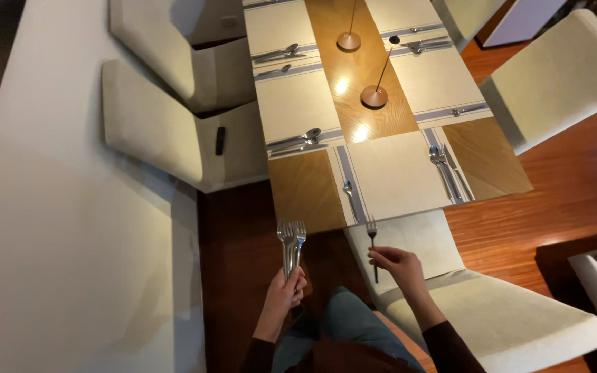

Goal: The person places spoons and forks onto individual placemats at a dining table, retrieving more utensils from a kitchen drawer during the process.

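- Single fork (372, 238) – pinched in right hand (396, 264) by the lower handle, tines pointing away twd the worktop (305, 190), just short of its near edge. Held low on the handle so the head end leads out in front.
- Bundle of forks (291, 243) – left hand (286, 290) closed round the handles like a fist, tines up and fanned a bit; looks like spare stock kept upright so none slip out.
- Nearest placemat (395, 173) at worktop's near end: spoon (348, 191) on its left stripe, knife + spoon pair (447, 171) on its right stripe. No fork seen on it.
- Other mats further along the worktop carry cutlery (297, 140) laid on their grey stripes, parallel to mat edge.
- Two slim stem lamps w/ round copper bases (374, 97) stand on the worktop's bare wood centre strip.
- Cream chair (492, 311) sits just below the worktop's near end, under the right hand; dark remote-like thing (220, 140) lies on the bench seat left of the worktop.
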